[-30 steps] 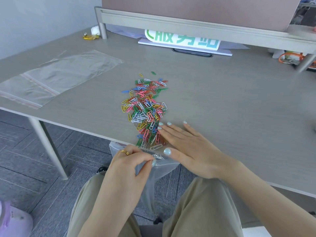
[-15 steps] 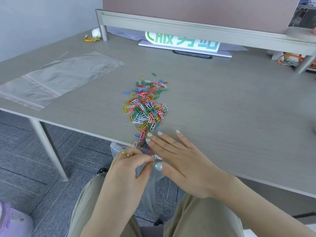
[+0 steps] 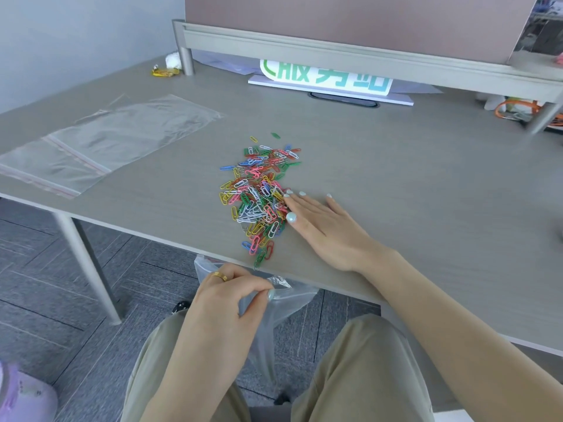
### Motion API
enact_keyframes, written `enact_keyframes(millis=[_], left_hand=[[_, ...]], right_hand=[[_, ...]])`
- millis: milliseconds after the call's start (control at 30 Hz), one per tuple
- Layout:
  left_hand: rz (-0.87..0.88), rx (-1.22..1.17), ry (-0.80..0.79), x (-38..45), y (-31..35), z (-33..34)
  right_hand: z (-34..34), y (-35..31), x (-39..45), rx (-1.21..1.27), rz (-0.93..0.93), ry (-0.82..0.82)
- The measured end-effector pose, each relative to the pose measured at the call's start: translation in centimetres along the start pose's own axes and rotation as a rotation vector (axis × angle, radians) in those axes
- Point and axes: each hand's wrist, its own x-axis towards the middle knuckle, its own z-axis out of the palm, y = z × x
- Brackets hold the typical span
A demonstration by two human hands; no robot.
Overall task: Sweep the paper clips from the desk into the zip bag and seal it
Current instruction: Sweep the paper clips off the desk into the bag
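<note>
From my seat the feed looks bright and evenly lit, soft daylight with only faint shadows on the grey wood-grain desk [image 3: 396, 184]. The clear flat plastic bags [image 3: 100, 144] catch a mild sheen. Wide-angle bending curves the frame edges, and the far right corner smears slightly.

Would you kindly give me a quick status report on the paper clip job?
Left hand pinches zip bag mouth below desk edge. Right hand flat beside paper clips. Pile on desk, bag unsealed. Nothing in the way.
</note>
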Motion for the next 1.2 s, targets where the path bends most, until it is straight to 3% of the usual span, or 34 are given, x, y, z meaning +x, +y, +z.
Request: enact_keyframes(millis=[400,567,833,1200], left_hand=[[0.015,0.015,0.002,0.5,-0.2,-0.5],[0.01,0.011,0.012,0.4,-0.4,-0.9],[0.007,0.009,0.021,0.5,-0.4,-1.2],[0.002,0.017,0.005,0.4,-0.5,-1.2]], right_hand=[[1.3,-2.9,-4.7,-0.135,-0.16,-0.078],[1.3,-2.5,-4.8,-0.045,-0.085,-0.008],[1.4,-3.9,-6.3,-0.213,-0.121,-0.091],[2.7,-5.0,-7.2,-0.182,-0.216,-0.007]])
